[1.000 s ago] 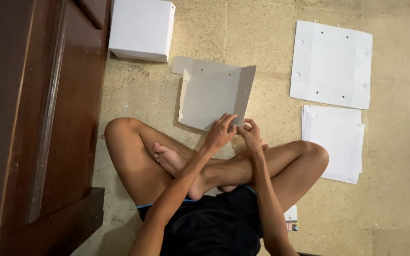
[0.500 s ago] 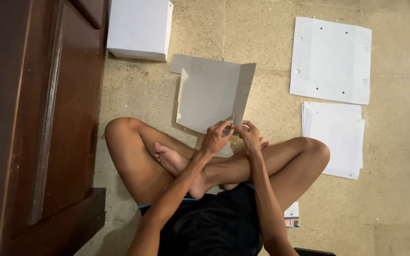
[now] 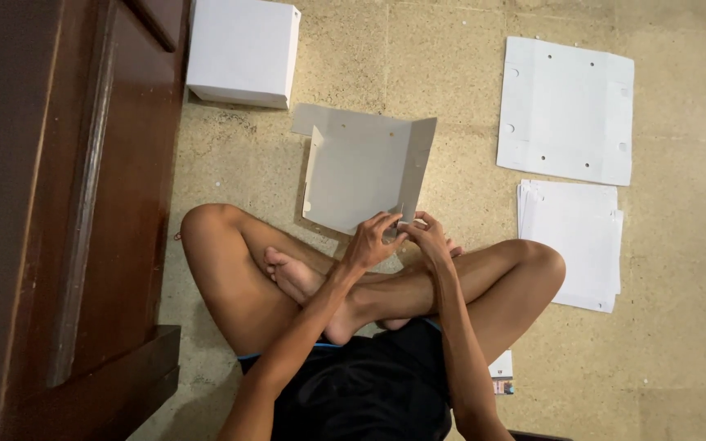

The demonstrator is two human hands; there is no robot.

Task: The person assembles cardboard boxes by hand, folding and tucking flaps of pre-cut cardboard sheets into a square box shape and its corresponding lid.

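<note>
A person sits cross-legged on the speckled floor [image 3: 680, 359], both hands at the near corner of a half-folded white cardboard blank [image 3: 361, 175] that lies on the floor just beyond the knees. The left hand [image 3: 372, 242] has its grip pinched narrow on the blank's lower edge; the right hand [image 3: 428, 237] pinches the foot of the raised right flap, fingertips almost meeting the left's. Compared with a second ago, the left hand has slid down from the panel's face to the corner, and the flap stands much as before. A finished white box [image 3: 243, 51] sits beside the dark wooden furniture [image 3: 59, 204]. A flat punched blank [image 3: 565, 110] and a stack of blanks [image 3: 574, 241] lie to the right.
</note>
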